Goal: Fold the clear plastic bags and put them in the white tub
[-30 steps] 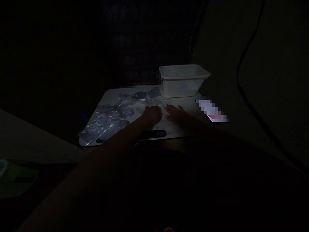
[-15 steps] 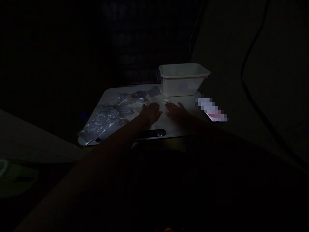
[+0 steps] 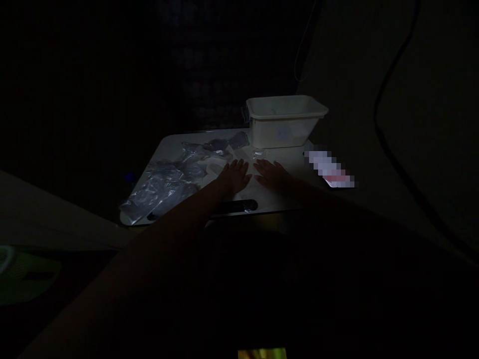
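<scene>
Both hands rest palm down on a small white table (image 3: pixel 269 197), fingers spread, with nothing held. My left hand (image 3: pixel 234 177) lies just right of a heap of clear plastic bags (image 3: pixel 160 187). Beyond its fingertips more crumpled bags (image 3: pixel 209 147) are strewn towards the back edge. My right hand (image 3: pixel 271 174) lies a short way to the right, the two thumbs facing each other. A small clear plastic packet (image 3: pixel 258 154) sits just past the right fingertips. Dim light hides fine detail.
At the back right of the table stands a white plastic bin (image 3: pixel 282 132). A lit screen, blurred out (image 3: pixel 329 169), is at the right edge. A dark slot (image 3: pixel 239 206) runs along the near edge. A dark cable (image 3: pixel 389 144) hangs at right; a green basket (image 3: pixel 26 279) is low left.
My right hand has shifted slightly left and its fingers are a little more spread. My left hand stays almost in place. A bright coloured patch now shows at the bottom edge.
</scene>
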{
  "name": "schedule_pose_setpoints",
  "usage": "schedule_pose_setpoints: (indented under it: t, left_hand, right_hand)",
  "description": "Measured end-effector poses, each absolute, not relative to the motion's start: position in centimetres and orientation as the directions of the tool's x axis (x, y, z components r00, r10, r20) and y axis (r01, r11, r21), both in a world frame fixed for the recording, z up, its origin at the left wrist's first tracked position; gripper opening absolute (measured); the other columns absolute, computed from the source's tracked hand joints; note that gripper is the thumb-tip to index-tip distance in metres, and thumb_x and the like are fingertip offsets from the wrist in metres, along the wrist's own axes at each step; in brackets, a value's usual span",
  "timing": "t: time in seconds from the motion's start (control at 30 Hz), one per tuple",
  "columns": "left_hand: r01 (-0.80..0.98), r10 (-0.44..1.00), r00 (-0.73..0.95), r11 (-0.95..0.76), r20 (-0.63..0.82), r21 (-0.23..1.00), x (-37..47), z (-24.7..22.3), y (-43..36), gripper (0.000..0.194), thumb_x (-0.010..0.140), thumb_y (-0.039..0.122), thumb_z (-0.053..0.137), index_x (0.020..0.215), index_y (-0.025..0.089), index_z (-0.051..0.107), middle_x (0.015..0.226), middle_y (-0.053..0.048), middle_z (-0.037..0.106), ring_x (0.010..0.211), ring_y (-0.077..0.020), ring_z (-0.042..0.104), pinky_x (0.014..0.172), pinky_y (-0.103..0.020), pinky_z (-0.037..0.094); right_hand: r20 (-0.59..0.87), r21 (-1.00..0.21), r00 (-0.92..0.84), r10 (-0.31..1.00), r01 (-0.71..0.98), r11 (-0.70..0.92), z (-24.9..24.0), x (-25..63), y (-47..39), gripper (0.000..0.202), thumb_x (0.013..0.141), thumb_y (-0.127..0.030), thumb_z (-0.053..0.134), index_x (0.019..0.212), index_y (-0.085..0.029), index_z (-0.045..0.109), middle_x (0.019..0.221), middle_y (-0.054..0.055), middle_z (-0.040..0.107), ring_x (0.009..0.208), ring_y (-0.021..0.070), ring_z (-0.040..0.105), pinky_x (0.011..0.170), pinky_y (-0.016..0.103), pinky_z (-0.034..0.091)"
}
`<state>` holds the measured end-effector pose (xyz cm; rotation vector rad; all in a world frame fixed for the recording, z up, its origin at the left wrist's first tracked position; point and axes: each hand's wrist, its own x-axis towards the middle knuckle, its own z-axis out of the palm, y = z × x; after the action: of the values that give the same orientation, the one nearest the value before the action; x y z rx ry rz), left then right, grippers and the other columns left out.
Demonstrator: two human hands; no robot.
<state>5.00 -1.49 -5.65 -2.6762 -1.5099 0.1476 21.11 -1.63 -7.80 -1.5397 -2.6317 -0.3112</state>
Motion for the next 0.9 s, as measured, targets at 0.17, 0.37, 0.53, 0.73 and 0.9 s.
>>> schedule_pose_setpoints:
  t: [0.17, 0.37, 0.53, 0.73, 0.9]
  left_hand:
    - [0.87, 0.876, 0.477, -0.483, -0.073, -0.105, 5.0, -5.6, -1.4, 0.055, 0.081, 0.043, 0.011, 0.128, 0.015, 0.014, 0.135, -0.01, 0.014, 0.121, -0.0263, 0.011, 0.094, -0.041, 0.014]
    - [0.872, 0.878, 0.479, -0.478, -0.023, -0.101, 4.8, -5.4, -1.4, 0.057, 0.08, 0.046, 0.009, 0.126, 0.014, 0.019, 0.133, -0.011, 0.018, 0.12, -0.0263, 0.015, 0.093, -0.043, 0.015]
    - [0.823, 0.826, 0.562, -0.552, 0.047, -0.136, 5.3, -5.1, -1.6, 0.047, 0.082, 0.034, 0.017, 0.118, 0.007, 0.033, 0.126, -0.014, 0.032, 0.116, -0.0207, 0.027, 0.094, -0.036, 0.018]
    - [0.788, 0.79, 0.612, -0.605, 0.042, -0.115, 5.7, -5.6, -0.9, 0.045, 0.082, 0.029, 0.022, 0.116, 0.0, 0.033, 0.123, -0.019, 0.036, 0.115, -0.0201, 0.029, 0.094, -0.03, 0.021]
    - [0.809, 0.814, 0.581, -0.575, 0.018, -0.118, 5.4, -5.9, -0.8, 0.051, 0.083, 0.033, 0.02, 0.122, 0.002, 0.025, 0.128, -0.019, 0.026, 0.119, -0.0228, 0.022, 0.095, -0.033, 0.018]
  right_hand:
    - [0.172, 0.147, -0.452, 0.875, 0.89, 0.431, -8.1, 21.3, -1.7, 0.052, 0.08, -0.045, 0.021, 0.124, -0.018, 0.028, 0.13, 0.012, 0.028, 0.117, 0.0273, 0.025, 0.087, 0.048, 0.025]
    - [0.193, 0.133, -0.458, 0.868, 0.888, 0.44, -7.7, 21.5, -1.7, 0.055, 0.08, -0.044, 0.019, 0.123, -0.011, 0.028, 0.129, 0.014, 0.028, 0.118, 0.0268, 0.024, 0.089, 0.051, 0.02]
    - [0.186, 0.115, -0.529, 0.828, 0.848, 0.517, -7.0, 20.9, -1.6, 0.045, 0.08, -0.023, 0.022, 0.118, -0.003, 0.035, 0.126, 0.016, 0.033, 0.116, 0.0213, 0.029, 0.092, 0.04, 0.025]
    - [0.195, 0.07, -0.554, 0.81, 0.831, 0.552, -7.5, 20.8, -1.1, 0.043, 0.079, -0.02, 0.024, 0.115, -0.001, 0.04, 0.122, 0.017, 0.039, 0.113, 0.0198, 0.034, 0.089, 0.033, 0.031]
    - [0.209, 0.065, -0.513, 0.833, 0.857, 0.511, -7.9, 21.6, -1.1, 0.044, 0.08, -0.028, 0.026, 0.119, -0.01, 0.035, 0.126, 0.015, 0.034, 0.115, 0.0227, 0.03, 0.088, 0.042, 0.027]
